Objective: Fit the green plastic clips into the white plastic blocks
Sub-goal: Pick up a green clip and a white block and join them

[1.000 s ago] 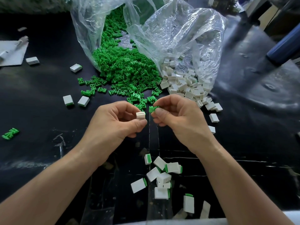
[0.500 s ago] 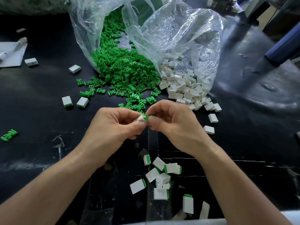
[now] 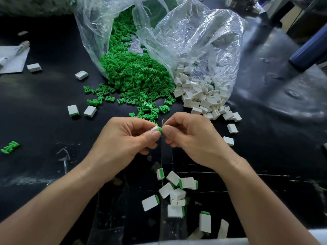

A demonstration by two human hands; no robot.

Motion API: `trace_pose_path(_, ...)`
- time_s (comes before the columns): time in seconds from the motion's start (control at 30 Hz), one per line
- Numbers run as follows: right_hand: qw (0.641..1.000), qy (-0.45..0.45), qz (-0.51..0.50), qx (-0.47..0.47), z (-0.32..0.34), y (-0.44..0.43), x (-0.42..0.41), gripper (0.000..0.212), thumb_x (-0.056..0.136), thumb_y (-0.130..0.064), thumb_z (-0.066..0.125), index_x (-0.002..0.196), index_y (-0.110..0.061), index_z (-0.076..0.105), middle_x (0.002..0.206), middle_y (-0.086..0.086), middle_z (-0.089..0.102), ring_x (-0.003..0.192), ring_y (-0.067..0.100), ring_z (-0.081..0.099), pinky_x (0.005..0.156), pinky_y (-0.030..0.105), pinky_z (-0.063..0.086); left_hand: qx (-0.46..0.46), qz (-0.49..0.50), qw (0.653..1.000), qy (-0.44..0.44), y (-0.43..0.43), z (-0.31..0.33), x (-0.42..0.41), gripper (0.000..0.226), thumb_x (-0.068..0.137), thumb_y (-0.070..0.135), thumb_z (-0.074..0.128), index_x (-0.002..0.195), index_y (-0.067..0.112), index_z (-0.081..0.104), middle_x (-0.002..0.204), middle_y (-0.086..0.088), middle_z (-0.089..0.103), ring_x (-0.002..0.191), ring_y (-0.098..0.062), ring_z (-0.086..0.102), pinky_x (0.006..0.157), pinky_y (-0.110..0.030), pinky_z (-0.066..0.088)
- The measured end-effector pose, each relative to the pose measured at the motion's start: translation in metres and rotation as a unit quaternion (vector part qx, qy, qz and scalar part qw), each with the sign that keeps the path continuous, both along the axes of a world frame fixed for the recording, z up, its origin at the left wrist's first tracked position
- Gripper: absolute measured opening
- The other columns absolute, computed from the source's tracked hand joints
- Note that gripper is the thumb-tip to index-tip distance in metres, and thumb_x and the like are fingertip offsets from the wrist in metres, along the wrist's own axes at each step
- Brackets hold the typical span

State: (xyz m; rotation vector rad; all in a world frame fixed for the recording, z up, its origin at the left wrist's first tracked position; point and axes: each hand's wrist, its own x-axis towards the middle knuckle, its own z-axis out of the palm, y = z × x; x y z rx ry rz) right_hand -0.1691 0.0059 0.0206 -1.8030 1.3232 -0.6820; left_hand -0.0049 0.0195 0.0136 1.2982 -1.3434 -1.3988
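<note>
Left hand (image 3: pixel 123 138): just to 9 o'clock of centre; thumb and forefinger clamped on a white block (image 3: pixel 154 128), of which only a corner shows.
Right hand (image 3: pixel 191 138): just to 3 o'clock of centre; thumb and forefinger pinched tight on a green clip (image 3: pixel 160 129).
Clip position: between the two hands, touching the end of the held block; depth of seating cannot be told.
Loose clips (image 3: pixel 134 78): heaped at 12 o'clock, spilling from the mouth of a clear plastic bag (image 3: pixel 185 38); strays trailing toward 10 o'clock and down to just above the hands.
Loose blocks (image 3: pixel 200 96): heaped at 1 o'clock under the same clear plastic, touching the clip heap; a few lying apart toward 3 o'clock.
Fitted pieces (image 3: pixel 177 191): clustered at 6 o'clock between the forearms, each white with a green edge showing, some overlapping.
Stray blocks (image 3: pixel 72 110): two side by side at 10 o'clock, the left one with a green edge.
Stray clip (image 3: pixel 9 147): alone at 9 o'clock, near the frame edge, well apart from the heap.
Pale sheet (image 3: pixel 12 59): flat at 10 o'clock by the far left edge; surface too blurred to read.
Table (image 3: pixel 44 106): black, scuffed, with pale scratches at 8 o'clock.
</note>
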Motion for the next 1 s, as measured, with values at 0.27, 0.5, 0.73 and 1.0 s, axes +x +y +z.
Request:
trace_pose_path(0.27,0.995,0.067,0.056,-0.043,0.007,0.003,0.001,0.018,0.090,-0.014,0.054,0.073,-0.019,0.055,0.060,-0.009,0.055,0.063,0.011,0.055,0.066,0.036,0.047,-0.009,-0.047,0.999,-0.003,0.001,0.007,0.002,0.020,0.062,0.027,0.065,0.074,0.013,0.072,0.066,-0.010,0.070,0.052,-0.012,0.065,0.047,-0.018,0.050)
trace_pose_path(0.5,0.964,0.189,0.136,-0.131,0.011,0.005,0.000,0.013,0.090,-0.014,0.053,0.078,-0.008,0.057,0.067,-0.001,0.048,0.065,0.019,0.044,0.062,0.038,0.037,-0.050,-0.076,0.991,-0.093,0.003,0.002,0.002,0.010,0.076,0.011,0.069,0.068,0.018,0.070,0.060,-0.004,0.068,0.050,-0.009,0.064,0.047,-0.016,0.049)
trace_pose_path(0.73,0.981,0.128,0.099,-0.108,0.009,0.004,-0.003,0.013,0.087,-0.017,0.058,0.075,-0.013,0.061,0.062,-0.001,0.058,0.059,0.017,0.052,0.057,0.035,0.043,-0.043,-0.077,0.994,-0.067,0.001,0.002,0.003,0.008,0.075,0.007,0.070,0.071,0.014,0.072,0.062,-0.010,0.069,0.053,-0.013,0.066,0.049,-0.018,0.051)
trace_pose_path(1.0,0.975,-0.132,-0.012,0.177,0.015,-0.002,-0.009,0.058,0.073,-0.060,0.036,0.073,-0.009,0.064,0.062,0.004,0.067,0.055,0.012,0.061,0.050,0.017,0.045,-0.025,-0.019,0.995,0.090,-0.001,0.006,-0.001,0.019,0.057,0.023,0.069,0.074,0.015,0.075,0.079,0.001,0.073,0.068,-0.003,0.066,0.059,-0.014,0.052)
